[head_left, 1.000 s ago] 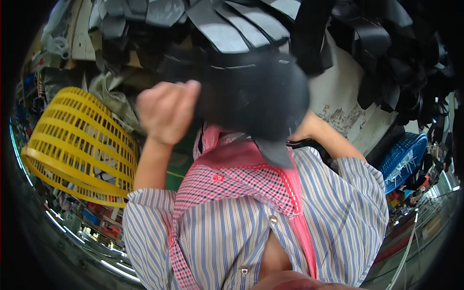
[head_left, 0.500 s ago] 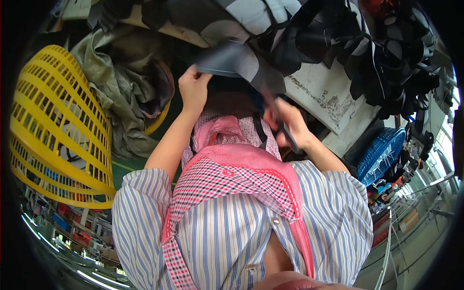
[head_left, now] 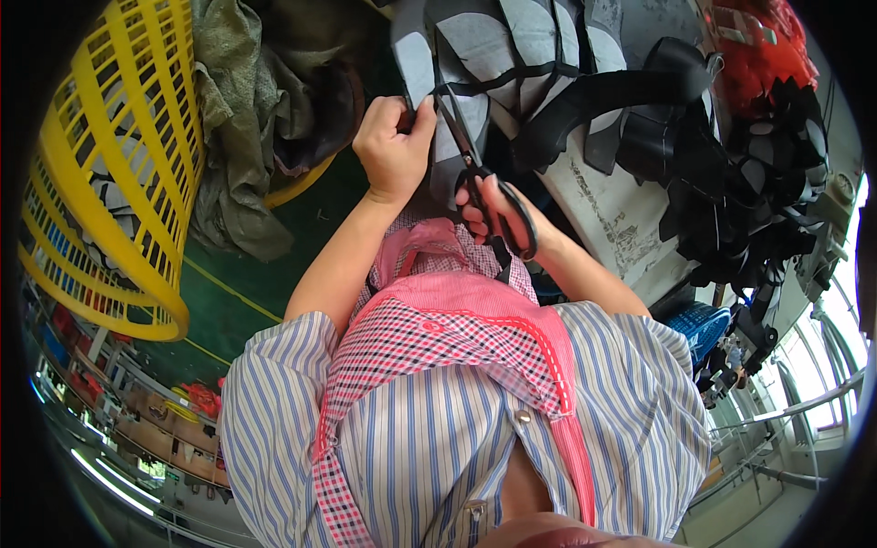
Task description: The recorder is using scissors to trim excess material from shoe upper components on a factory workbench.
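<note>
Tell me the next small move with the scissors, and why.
Probably close the scissors to make the cut. The right hand has its fingers in the black handles, and the blades stand slightly apart at the edge of the grey piece, right beside where the left hand pinches it. The piece looks held and lined up, so a short snip seems due.

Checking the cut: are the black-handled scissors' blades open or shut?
Open: the black-handled scissors in the right hand show blades spread around the grey fabric piece.
</note>
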Motion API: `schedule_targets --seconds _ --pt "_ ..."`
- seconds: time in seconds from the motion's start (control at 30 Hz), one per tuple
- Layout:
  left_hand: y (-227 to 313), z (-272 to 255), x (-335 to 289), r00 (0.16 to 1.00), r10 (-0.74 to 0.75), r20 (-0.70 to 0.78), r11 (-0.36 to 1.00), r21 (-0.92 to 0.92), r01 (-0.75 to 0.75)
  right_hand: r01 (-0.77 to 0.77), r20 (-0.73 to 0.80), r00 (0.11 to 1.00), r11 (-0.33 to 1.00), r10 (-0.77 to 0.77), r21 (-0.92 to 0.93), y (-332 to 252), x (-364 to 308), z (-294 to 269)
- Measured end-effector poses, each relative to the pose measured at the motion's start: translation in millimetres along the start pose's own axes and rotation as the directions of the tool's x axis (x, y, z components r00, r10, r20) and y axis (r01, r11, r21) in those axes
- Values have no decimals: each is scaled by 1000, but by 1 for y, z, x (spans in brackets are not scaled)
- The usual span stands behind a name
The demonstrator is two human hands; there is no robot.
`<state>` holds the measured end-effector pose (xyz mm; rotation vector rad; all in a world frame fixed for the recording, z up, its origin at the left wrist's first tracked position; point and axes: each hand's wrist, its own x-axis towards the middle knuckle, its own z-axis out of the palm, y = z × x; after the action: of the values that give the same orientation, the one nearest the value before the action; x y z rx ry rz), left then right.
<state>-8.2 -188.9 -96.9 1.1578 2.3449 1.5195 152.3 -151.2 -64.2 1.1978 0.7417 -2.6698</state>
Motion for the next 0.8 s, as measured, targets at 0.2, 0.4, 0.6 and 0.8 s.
schedule_targets --seconds 0.2,0.4,0.6,0.8 --pt "-4 -2 1 998 65 -13 994 87 -64 -77 14 997 996 76 45 0 0 0" --pt "9 -11 2 958 -268 104 957 -90 277 18 -97 995 978 -39 -206 -5 8 9" --pt "-44 -38 20 902 -251 351 942 304 144 84 -210 937 762 -280 -642 9 -8 -20" --pt "-15 16 6 864 -264 429 956 -4 293 29 -239 922 669 -305 -743 16 0 -46"
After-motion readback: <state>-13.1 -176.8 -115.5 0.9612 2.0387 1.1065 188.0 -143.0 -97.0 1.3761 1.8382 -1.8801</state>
